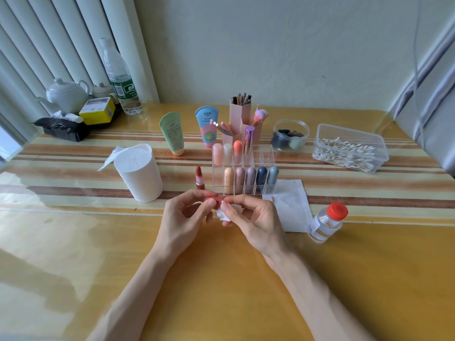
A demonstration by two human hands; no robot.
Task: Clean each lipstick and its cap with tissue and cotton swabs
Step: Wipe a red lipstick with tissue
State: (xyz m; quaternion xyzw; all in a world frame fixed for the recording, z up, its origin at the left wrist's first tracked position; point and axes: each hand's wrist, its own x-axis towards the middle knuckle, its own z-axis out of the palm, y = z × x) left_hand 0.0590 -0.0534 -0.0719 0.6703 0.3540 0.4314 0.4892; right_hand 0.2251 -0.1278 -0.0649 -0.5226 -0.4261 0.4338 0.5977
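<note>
My left hand [183,214] holds a red lipstick cap [214,200] sideways between its fingers and thumb. My right hand [248,216] pinches a crumpled piece of white tissue [222,215] against the cap's end. An uncapped red lipstick [199,178] stands upright on the table just left of the clear organizer [243,172], which holds several capped lipsticks in two rows. A flat tissue sheet [290,205] lies to the right of my hands. A tissue roll [138,172] stands at the left. A clear box of cotton swabs [349,148] sits at the back right.
A small clear bottle with a red cap [327,221] stands right of my hands. Behind the organizer are two tubes [172,134], pink brush holders [240,112] and a round jar [290,135]. A teapot [65,94], a water bottle [120,80] and a yellow box [97,110] sit far left.
</note>
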